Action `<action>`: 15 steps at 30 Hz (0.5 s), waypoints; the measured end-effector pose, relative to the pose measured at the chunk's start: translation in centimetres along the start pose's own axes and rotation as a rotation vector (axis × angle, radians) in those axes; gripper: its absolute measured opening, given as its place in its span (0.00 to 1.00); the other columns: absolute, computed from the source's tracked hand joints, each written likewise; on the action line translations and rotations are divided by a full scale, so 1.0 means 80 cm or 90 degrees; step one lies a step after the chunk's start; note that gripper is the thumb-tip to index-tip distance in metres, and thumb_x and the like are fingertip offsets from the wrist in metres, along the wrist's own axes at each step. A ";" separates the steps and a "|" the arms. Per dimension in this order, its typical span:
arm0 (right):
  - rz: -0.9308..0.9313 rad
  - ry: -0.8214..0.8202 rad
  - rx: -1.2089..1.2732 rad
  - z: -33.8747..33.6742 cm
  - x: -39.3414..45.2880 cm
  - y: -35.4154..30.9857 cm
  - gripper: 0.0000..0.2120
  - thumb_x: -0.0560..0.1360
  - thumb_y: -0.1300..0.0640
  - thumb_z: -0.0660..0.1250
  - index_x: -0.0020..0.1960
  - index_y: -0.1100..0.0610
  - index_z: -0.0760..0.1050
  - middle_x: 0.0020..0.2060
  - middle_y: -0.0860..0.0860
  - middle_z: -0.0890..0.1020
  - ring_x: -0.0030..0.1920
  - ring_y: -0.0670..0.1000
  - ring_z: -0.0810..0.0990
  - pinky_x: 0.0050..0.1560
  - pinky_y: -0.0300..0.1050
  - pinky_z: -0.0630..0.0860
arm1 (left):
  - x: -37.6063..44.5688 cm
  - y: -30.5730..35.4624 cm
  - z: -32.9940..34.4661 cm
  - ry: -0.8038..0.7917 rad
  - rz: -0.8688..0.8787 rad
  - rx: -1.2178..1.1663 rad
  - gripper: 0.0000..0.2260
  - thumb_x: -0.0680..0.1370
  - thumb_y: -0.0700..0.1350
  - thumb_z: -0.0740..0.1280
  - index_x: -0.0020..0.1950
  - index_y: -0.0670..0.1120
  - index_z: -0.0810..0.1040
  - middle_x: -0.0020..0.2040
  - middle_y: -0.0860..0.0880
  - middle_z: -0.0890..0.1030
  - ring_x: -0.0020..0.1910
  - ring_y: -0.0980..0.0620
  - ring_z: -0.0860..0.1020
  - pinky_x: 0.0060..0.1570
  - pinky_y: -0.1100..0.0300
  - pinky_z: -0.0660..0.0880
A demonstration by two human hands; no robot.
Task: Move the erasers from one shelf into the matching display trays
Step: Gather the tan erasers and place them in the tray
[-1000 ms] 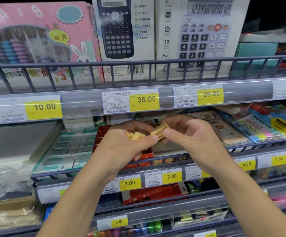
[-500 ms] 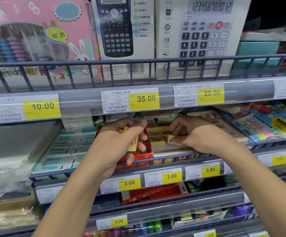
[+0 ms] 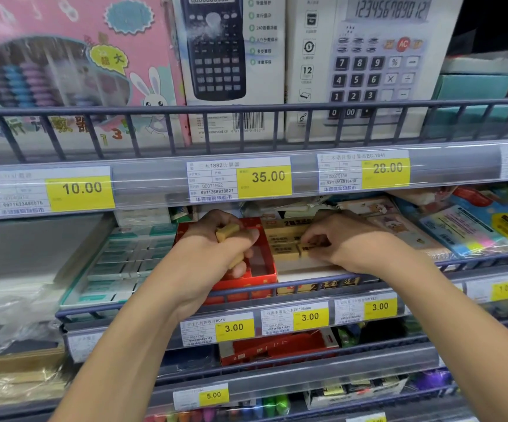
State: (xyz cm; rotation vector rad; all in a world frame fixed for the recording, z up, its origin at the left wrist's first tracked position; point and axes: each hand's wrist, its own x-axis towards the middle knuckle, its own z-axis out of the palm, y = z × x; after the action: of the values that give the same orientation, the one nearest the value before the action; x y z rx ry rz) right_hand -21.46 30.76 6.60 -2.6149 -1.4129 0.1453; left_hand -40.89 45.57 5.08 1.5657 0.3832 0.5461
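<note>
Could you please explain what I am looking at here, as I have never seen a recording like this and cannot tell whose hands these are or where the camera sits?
There is no machine here. A person wears one wide-angle camera on the head, looking forward and down, so the two bare arms reaching in from below are the wearer's own.

They stand at shop shelves with yellow price tags. On the top shelf are a pink abacus box and two calculator boxes.

On the shelf below, the left hand holds a few small yellow erasers over a red display tray. The right hand pinches another eraser and sets it among the tan erasers lying in rows in the neighbouring tray.

Green-and-white packets lie to the left, colourful packs to the right.
</note>
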 end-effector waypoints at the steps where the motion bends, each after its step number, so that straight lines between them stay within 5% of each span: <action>1: -0.002 0.013 0.009 0.002 0.003 0.000 0.10 0.77 0.51 0.69 0.57 0.41 0.80 0.57 0.43 0.78 0.49 0.48 0.77 0.47 0.40 0.73 | 0.000 0.000 0.000 -0.004 -0.005 -0.009 0.08 0.79 0.42 0.74 0.53 0.42 0.76 0.38 0.45 0.82 0.30 0.48 0.72 0.36 0.57 0.71; 5: -0.018 0.044 0.035 0.008 0.010 0.001 0.05 0.76 0.51 0.71 0.50 0.42 0.78 0.53 0.45 0.79 0.50 0.48 0.77 0.51 0.43 0.75 | -0.004 0.005 0.004 -0.018 -0.024 -0.064 0.12 0.77 0.48 0.74 0.53 0.40 0.79 0.40 0.43 0.85 0.29 0.48 0.77 0.27 0.61 0.74; 10: -0.032 0.063 0.012 0.001 0.007 -0.001 0.10 0.76 0.50 0.71 0.56 0.46 0.77 0.49 0.43 0.76 0.50 0.47 0.75 0.48 0.39 0.71 | -0.006 0.010 0.008 -0.032 -0.016 -0.055 0.21 0.70 0.55 0.74 0.55 0.41 0.81 0.43 0.39 0.87 0.34 0.48 0.84 0.21 0.61 0.72; 13: -0.114 0.209 0.214 0.004 -0.009 -0.015 0.07 0.75 0.48 0.73 0.52 0.43 0.78 0.42 0.39 0.81 0.45 0.39 0.79 0.43 0.28 0.71 | -0.005 0.010 0.010 -0.031 -0.002 -0.043 0.21 0.70 0.58 0.74 0.53 0.43 0.82 0.42 0.38 0.87 0.32 0.47 0.83 0.19 0.62 0.69; 15: -0.206 0.212 0.392 0.008 -0.026 -0.033 0.10 0.73 0.46 0.74 0.53 0.40 0.79 0.43 0.37 0.83 0.45 0.39 0.81 0.45 0.30 0.74 | -0.005 0.010 0.011 -0.036 0.007 -0.024 0.22 0.70 0.61 0.74 0.49 0.43 0.82 0.39 0.40 0.86 0.28 0.49 0.80 0.17 0.63 0.65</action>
State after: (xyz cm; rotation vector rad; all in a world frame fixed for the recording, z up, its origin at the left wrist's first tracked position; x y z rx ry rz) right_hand -24.86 30.47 6.51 -1.8004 -1.3731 0.0805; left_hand -40.82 44.55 5.79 1.5435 0.3202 0.5135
